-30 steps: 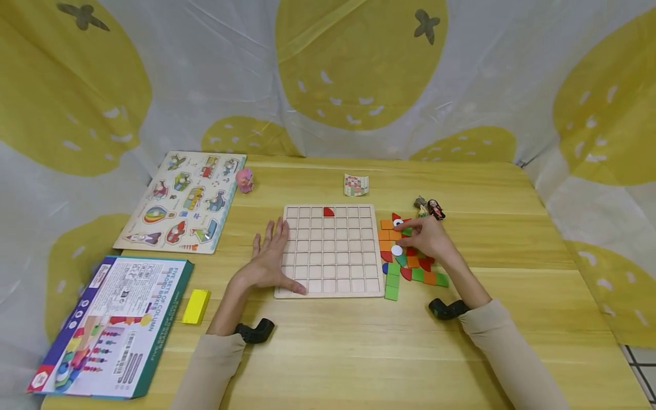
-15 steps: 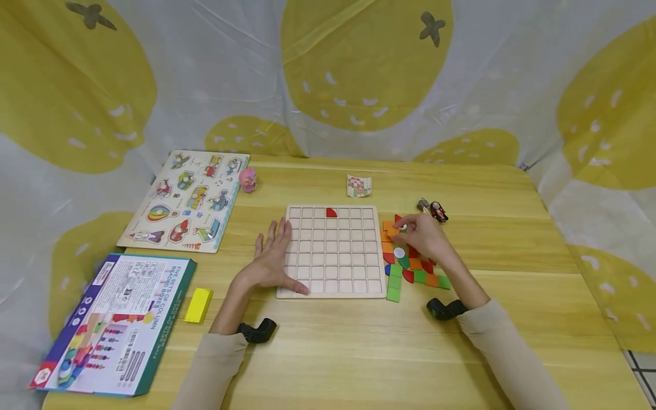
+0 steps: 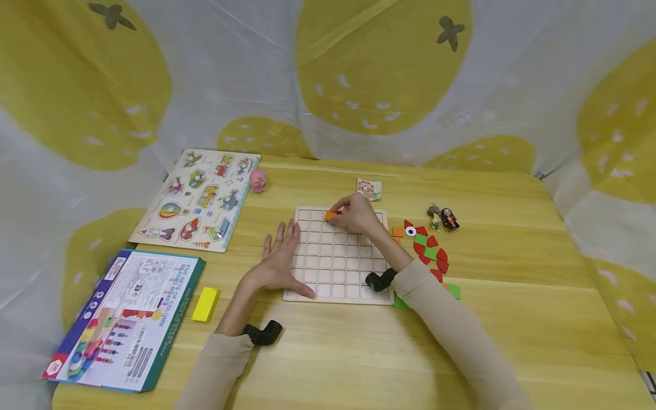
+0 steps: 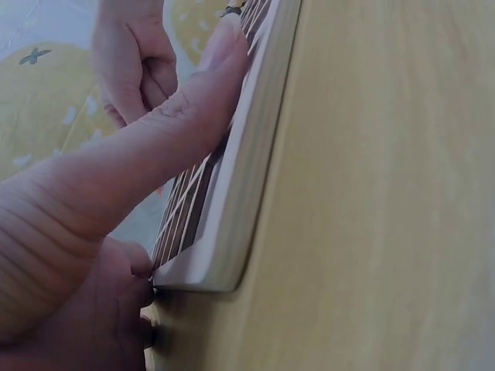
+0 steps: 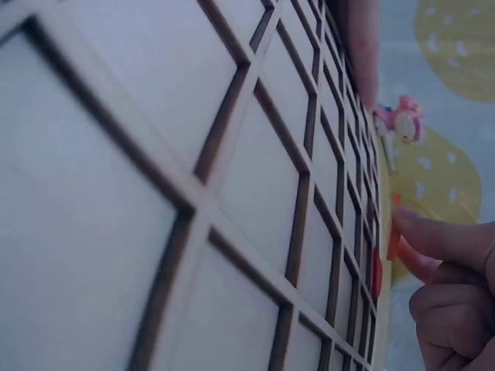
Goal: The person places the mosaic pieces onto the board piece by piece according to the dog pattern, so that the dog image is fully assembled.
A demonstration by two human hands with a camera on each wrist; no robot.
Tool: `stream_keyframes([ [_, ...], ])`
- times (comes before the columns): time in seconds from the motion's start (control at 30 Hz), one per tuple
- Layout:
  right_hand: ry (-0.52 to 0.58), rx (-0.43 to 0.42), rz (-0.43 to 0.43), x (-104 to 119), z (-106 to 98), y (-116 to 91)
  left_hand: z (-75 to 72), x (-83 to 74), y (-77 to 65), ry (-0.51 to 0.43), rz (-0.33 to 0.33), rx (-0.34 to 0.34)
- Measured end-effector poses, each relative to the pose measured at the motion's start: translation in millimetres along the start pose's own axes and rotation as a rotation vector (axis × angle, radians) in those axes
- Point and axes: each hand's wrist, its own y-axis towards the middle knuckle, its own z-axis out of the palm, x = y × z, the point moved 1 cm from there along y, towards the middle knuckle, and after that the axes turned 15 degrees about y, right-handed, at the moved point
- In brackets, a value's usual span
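My right hand point(image 3: 357, 213) pinches an orange square tile point(image 3: 330, 216) between thumb and fingers, over the far rows of a wooden grid board point(image 3: 326, 249). In the right wrist view the tile point(image 5: 395, 226) stands on edge close above the board, near a red quarter-round piece point(image 5: 377, 272) lying in a cell. My left hand point(image 3: 279, 265) rests with spread fingers along the board's left edge. Its thumb point(image 4: 166, 151) lies across the near rim. Beside the board's right edge lie red and green pieces point(image 3: 431, 253), an orange square point(image 3: 398, 232) and a white-ringed eye disc point(image 3: 410, 232); my forearm hides others.
A picture puzzle board point(image 3: 197, 199) and a pink figurine point(image 3: 258, 180) lie at the back left. Nearer are a boxed toy set point(image 3: 125, 322) and a yellow block point(image 3: 206, 304). A small printed card point(image 3: 369, 189) and two little figures point(image 3: 443, 218) lie behind.
My right hand has picked up an orange tile from the loose pieces and carried it left to the board's far rows. The left hand stays on the board's edge.
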Motion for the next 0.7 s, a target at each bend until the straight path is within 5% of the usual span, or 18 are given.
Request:
stream_keyframes([
  [0.43, -0.058, -0.07, -0.013, -6.5, 0.1, 8.2, -0.2, -4.3, 2.4, 0.014, -0.015, -0.01],
  [0.7, -0.013, -0.046, -0.006, -5.1, 0.4, 10.1, -3.6, -3.7, 16.6, 0.041, -0.007, -0.019],
])
